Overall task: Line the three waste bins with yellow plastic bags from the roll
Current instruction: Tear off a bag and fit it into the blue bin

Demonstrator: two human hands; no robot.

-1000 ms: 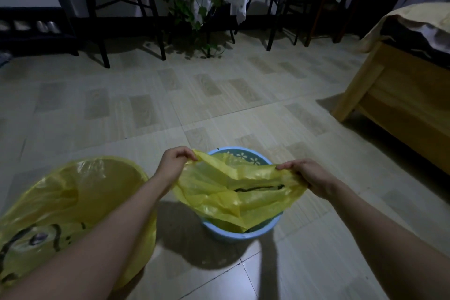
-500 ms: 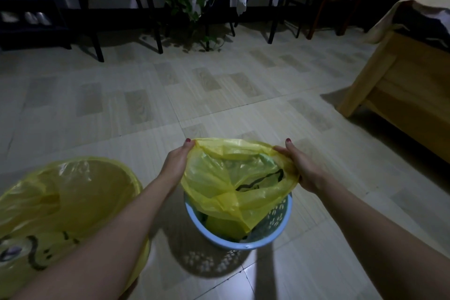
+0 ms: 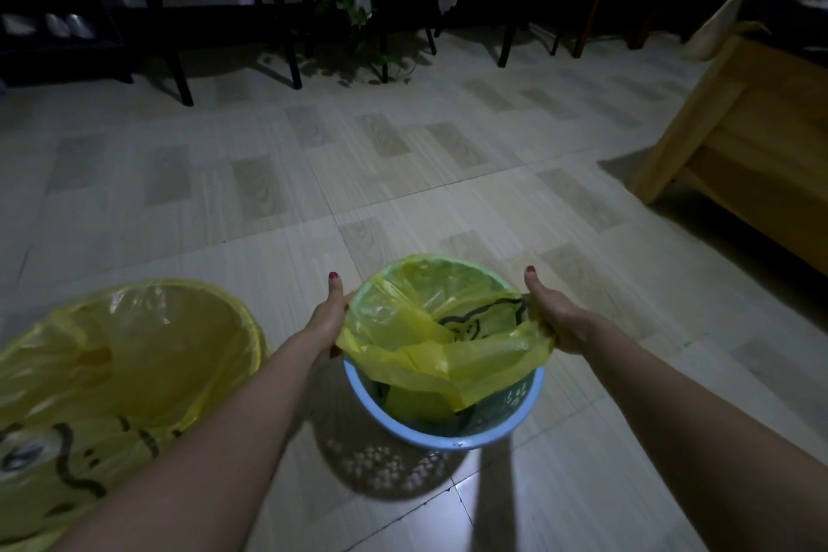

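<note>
1. Nearest, low left: a larger bin already lined with a yellow bag (image 3: 121, 354), its film folded over the rim; cut off by the frame edge, so the bin's own body barely shows.
2. Centre: small blue perforated bin (image 3: 448, 426) on the tiled floor (image 3: 313, 193), with the yellow plastic bag (image 3: 448, 327) half seated. The far rim is covered; the near edge sags inside the mouth, leaving the near blue rim bare.
3. Left hand (image 3: 329, 318) grips the bag hem at the left rim, thumb pointing up. Right hand (image 3: 553, 318) grips the hem at the right rim, thumb also up. Fingers below are hidden by the film, so the exact grip is hard to tell.
4. Step in hand: stretching the bag mouth over the rim. To do it well, keep the far side hooked, pull both hems outward and toward the near rim, then fold the film down over the lip evenly. The thin film could tear if yanked; the light bin may tip or slide.
5. Bag bottom is bunched; probably needs pushing down after.
6. Third bin and the roll: not in view.
7. Far: wooden bed frame (image 3: 739, 148) at right, dark chair legs (image 3: 179, 72) and a trailing plant (image 3: 349, 0) along the back; dim light, details murky.
</note>
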